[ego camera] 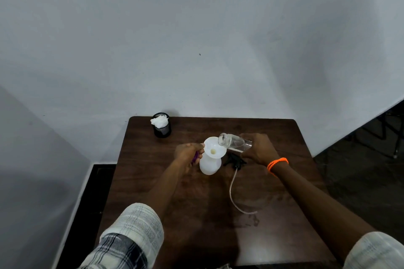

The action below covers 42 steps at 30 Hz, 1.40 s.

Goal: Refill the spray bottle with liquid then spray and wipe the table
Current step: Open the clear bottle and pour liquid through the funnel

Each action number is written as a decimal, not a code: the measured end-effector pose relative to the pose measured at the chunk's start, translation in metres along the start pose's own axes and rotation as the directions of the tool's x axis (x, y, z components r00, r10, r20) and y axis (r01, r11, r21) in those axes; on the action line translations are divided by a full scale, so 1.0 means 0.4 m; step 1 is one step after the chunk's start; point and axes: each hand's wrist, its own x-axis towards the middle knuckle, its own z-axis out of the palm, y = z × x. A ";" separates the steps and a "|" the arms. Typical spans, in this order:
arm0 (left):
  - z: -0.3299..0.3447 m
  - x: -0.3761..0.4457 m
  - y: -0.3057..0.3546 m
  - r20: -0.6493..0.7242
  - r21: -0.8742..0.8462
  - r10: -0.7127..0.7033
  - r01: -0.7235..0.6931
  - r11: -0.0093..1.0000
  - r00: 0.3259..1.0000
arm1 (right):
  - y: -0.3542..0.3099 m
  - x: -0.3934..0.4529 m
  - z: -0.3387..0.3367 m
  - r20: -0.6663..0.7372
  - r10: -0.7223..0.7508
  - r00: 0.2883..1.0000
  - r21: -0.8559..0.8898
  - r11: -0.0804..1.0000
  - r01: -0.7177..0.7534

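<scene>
A white spray bottle (209, 165) stands uncapped on the brown table (153, 181), with a white funnel (215, 147) seated in its neck. My left hand (189, 156) grips the bottle's neck and also holds something purple. My right hand (259, 148) holds a clear glass bottle (234, 142) tipped on its side, its open mouth over the funnel's rim and a little clear liquid inside. The black spray head (235, 160) lies on the table just right of the bottle, its clear dip tube (232, 190) curling toward me.
A black mesh cup (162, 128) stuffed with white tissue stands at the table's far left corner. A wet patch (249, 220) shows near the tube's end. A white wall rises right behind the table, and dark floor lies to the right.
</scene>
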 end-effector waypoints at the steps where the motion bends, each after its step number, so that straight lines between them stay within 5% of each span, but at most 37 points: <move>1: 0.000 0.000 0.000 -0.005 0.004 0.000 0.000 1.000 1.000 | 0.000 -0.001 -0.001 -0.003 -0.001 1.000 -0.011 1.000 0.001; 22: -0.002 -0.005 -0.006 -0.011 0.006 0.011 -0.011 1.000 1.000 | -0.025 -0.016 -0.041 0.000 -0.054 0.999 -0.044 0.998 0.054; 42: -0.004 -0.016 -0.010 -0.016 0.016 0.045 -0.044 0.999 0.999 | -0.031 -0.020 -0.060 0.028 0.062 0.998 -0.173 0.983 -0.056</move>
